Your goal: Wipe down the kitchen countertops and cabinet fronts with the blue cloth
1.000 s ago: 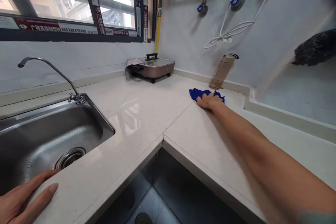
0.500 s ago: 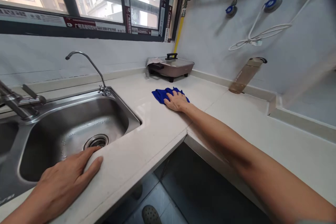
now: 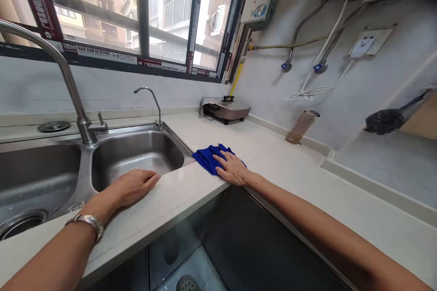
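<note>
A blue cloth lies bunched on the white countertop, close to the corner of the front edge. My right hand holds it against the surface, fingers spread over its right part. To the left, my left hand rests on the counter strip in front of the right sink basin. Its fingers lie loosely side by side toward the basin rim, with the thumb along the counter and nothing held. A silver bracelet circles the left wrist.
A tall faucet and a thin curved tap rise behind the basins. An electric pan sits in the far corner. A brown bottle leans against the right wall, below a bundled white cord.
My right hand has drawn the blue cloth back toward me, nearer the counter's front edge and the sink. My left hand's thumb has come in closer to the fingers. The view has tilted up and left.
</note>
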A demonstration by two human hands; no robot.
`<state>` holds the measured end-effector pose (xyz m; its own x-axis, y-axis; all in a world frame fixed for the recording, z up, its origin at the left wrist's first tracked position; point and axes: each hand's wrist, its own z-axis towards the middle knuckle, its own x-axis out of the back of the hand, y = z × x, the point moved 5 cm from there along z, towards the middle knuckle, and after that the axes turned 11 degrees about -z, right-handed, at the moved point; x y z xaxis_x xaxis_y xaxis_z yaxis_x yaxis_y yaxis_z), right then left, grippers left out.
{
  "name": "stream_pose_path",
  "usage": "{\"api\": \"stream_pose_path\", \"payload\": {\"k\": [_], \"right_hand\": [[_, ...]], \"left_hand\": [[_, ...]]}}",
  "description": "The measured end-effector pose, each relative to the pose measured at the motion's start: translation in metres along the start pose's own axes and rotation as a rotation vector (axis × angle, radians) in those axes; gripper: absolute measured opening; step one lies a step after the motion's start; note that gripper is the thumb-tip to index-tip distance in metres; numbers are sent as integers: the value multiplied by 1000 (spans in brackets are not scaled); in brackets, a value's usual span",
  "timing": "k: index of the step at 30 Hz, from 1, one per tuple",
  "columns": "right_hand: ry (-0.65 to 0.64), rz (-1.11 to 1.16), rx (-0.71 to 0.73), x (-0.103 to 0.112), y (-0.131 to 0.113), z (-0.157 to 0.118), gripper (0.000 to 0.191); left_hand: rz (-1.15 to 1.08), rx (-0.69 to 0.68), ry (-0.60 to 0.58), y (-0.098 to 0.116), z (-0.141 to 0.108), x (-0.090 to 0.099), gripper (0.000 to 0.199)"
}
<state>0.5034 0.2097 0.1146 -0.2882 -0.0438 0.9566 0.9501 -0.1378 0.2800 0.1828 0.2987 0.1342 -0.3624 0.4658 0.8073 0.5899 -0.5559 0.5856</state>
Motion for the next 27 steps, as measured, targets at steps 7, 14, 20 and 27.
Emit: {"api": "stream_pose_path", "payload": {"k": [7, 14, 20, 27], "right_hand": [[4, -14, 86, 2, -12, -16, 65], [69, 33, 175, 2, -20, 36, 60], [82, 77, 188, 5, -37, 104, 61], [75, 88, 136, 2, -49, 171, 63]], "left_hand": [[-64, 12, 14, -5, 4, -6, 66], [-108, 68, -50, -6, 8, -15, 69], [-125, 106, -55, -8, 9, -15, 68], [-179, 182, -63, -4, 4, -13, 71]]}}
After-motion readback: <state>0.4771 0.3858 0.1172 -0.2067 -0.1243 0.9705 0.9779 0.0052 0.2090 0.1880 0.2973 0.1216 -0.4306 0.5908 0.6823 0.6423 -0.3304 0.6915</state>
